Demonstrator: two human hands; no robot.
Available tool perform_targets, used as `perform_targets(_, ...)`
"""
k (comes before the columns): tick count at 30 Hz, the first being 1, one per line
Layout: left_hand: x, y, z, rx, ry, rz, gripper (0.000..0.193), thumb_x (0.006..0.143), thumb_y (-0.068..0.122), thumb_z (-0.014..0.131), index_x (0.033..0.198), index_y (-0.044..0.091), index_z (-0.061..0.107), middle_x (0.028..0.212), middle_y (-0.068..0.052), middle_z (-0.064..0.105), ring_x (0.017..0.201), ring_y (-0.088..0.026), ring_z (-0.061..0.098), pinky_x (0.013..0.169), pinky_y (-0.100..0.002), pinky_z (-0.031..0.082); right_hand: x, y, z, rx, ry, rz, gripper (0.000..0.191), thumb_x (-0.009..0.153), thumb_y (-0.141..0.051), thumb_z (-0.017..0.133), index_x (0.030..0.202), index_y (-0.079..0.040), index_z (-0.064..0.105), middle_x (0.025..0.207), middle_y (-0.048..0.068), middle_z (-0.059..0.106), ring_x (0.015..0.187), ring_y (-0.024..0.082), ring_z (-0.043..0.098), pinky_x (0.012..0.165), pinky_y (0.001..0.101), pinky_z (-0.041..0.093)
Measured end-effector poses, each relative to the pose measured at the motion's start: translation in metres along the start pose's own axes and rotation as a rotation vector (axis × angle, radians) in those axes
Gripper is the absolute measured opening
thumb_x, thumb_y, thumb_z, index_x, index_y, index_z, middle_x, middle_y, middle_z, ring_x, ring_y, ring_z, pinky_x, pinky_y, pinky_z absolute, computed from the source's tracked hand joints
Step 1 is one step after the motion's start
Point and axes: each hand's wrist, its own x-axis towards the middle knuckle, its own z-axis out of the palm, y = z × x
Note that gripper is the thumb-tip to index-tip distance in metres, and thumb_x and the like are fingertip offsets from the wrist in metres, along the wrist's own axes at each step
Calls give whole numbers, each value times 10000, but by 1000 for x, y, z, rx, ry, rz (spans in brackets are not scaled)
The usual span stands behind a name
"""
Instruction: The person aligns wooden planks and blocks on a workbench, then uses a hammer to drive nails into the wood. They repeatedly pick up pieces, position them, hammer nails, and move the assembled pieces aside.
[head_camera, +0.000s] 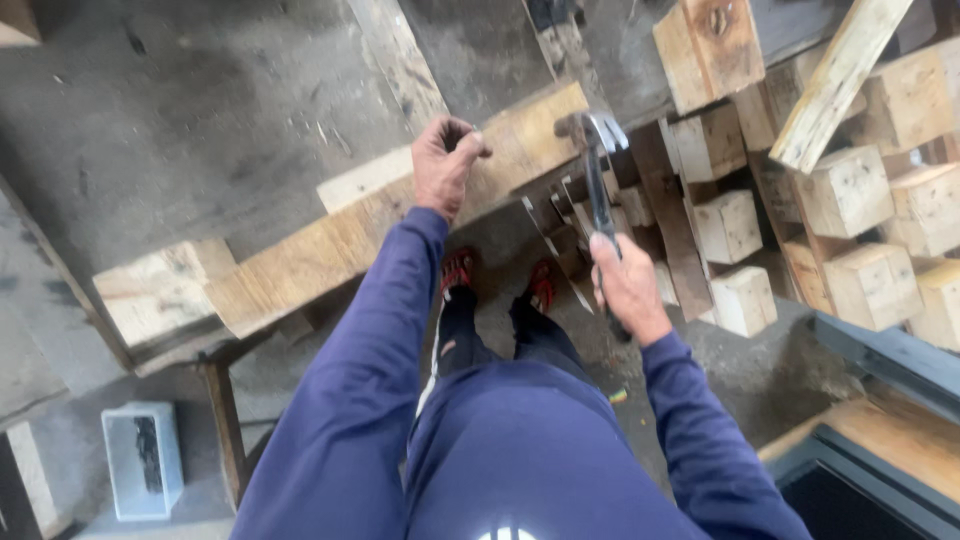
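My right hand (628, 285) grips the dark handle of a claw hammer (597, 160), its steel head raised above the right end of a long wooden plank (330, 245). My left hand (445, 160) rests on the plank's upper face near the middle, fingers curled as if pinching something small that I cannot make out. The plank runs from lower left to upper right, tilted, in front of my legs and my red sandals (458, 270).
Several square wooden blocks (845, 190) and a loose slat (835, 80) are piled at the right. A pale block (155, 290) lies at the plank's left end. A white plastic box (143, 460) sits at lower left on the concrete floor (200, 120).
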Motion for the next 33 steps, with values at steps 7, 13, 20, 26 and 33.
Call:
perform_targets(7, 7, 7, 4, -397, -188, -234, 119, 897, 133, 795, 875, 125, 678, 673, 21, 568, 480, -31, 400, 393, -221, 331, -18, 7, 37, 138, -3, 0, 369, 1008, -455, 587, 939, -98, 527, 618, -2, 517, 460, 78, 503, 416, 239, 410)
perform_targets(13, 16, 2, 25, 167, -78, 228, 132, 910, 206, 792, 1017, 132, 811, 849, -23, 793, 707, -82, 675, 638, -248, 578, -8, 3, 37, 159, -28, 133, 389, 1009, -467, 568, 910, -93, 523, 597, -2, 503, 434, 82, 466, 388, 247, 384)
perform_targets(20, 13, -1, 23, 570, -16, 465, 143, 892, 235, 814, 1018, 166, 812, 924, -28, 789, 765, -164, 754, 706, -296, 577, -27, -20, 39, 178, 4, -26, 387, 1011, -455, 590, 934, -80, 536, 621, -10, 521, 464, 69, 490, 411, 238, 398)
perform_targets(26, 15, -7, 22, 621, -47, 419, 118, 894, 233, 805, 998, 181, 819, 913, -1, 788, 763, -166, 732, 682, -293, 568, -16, -41, 37, -69, -37, -20, 351, 1016, -426, 567, 935, -84, 564, 599, -9, 542, 462, 71, 511, 423, 227, 420)
perform_targets(33, 23, -7, 16, 386, -1, 316, 392, 959, 88, 595, 1337, 169, 655, 868, -5, 700, 718, -112, 638, 634, -274, 607, -31, -78, 19, 28, -63, -370, 400, 1041, -472, 574, 1012, -73, 568, 680, -1, 592, 518, 70, 552, 441, 227, 467)
